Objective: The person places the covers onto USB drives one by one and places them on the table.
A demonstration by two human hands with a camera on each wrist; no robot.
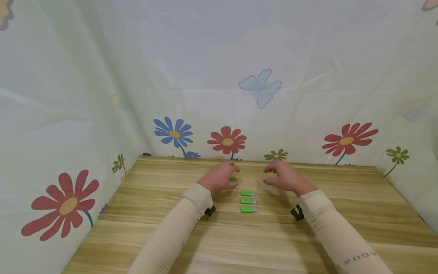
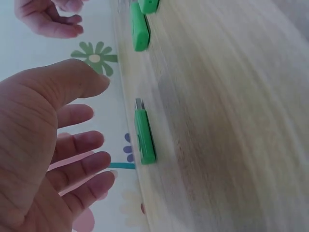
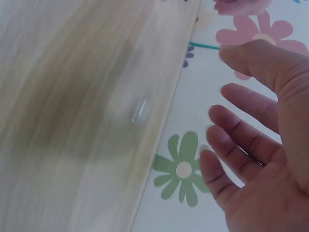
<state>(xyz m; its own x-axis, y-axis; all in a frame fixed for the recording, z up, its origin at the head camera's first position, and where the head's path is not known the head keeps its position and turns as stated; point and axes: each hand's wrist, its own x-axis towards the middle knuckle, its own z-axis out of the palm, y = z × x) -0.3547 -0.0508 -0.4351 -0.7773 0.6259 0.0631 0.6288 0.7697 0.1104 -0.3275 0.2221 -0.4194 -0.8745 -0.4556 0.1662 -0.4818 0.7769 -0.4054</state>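
My left hand (image 1: 219,178) hovers over the table with relaxed, parted fingers and holds nothing. Just by its fingertips lies a green USB stick (image 2: 146,137), metal plug bare, partly hidden by the hand in the head view. My right hand (image 1: 284,177) is also raised, fingers loosely bent and apart, nothing between them. Near it in the right wrist view, a small clear piece (image 3: 140,111), like a transparent cap, lies on the table. Between the hands and nearer me, three more green USB sticks lie in a column: top (image 1: 247,193), middle (image 1: 248,201) and bottom (image 1: 248,209).
The wood-grain table (image 1: 150,217) ends at a back edge close beyond both hands. A white curtain (image 1: 205,76) printed with flowers and a butterfly hangs behind it and along the sides. Black wrist devices, such as the right one (image 1: 297,213), sit under the cuffs.
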